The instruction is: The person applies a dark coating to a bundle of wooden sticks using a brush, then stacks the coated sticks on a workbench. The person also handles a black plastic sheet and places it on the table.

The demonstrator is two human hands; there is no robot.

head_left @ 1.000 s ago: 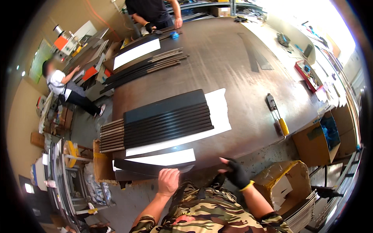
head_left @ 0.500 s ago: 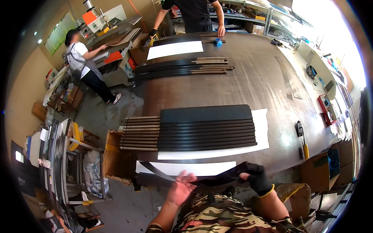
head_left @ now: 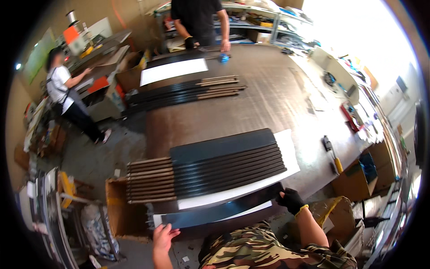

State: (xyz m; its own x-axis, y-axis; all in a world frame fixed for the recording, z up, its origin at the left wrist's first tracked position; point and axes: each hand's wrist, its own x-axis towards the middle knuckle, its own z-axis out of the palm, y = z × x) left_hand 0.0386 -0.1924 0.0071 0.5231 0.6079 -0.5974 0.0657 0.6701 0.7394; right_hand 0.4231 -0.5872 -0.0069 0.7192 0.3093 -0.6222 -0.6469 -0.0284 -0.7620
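Tabletop [head_left: 260, 101], dark strip [head_left: 219, 209] lengthwise left-right

A black glove [head_left: 295, 202] covers the right hand [head_left: 292, 200], its thumb tip [head_left: 281, 194] bare beyond the glove, a yellow cuff [head_left: 302, 210] at the wrist end. Below the glove, camouflage clothing [head_left: 264, 247] shows green, tan, brown and black.

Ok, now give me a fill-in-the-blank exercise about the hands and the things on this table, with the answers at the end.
1. The right hand is gloved in ____.
2. The left hand is at the ____ end of the dark strip.
3. Under the rods lies a sheet coloured ____.
4. Toward the right of the table, a tool has a handle coloured ____.

Missing words: black; left; white; yellow.
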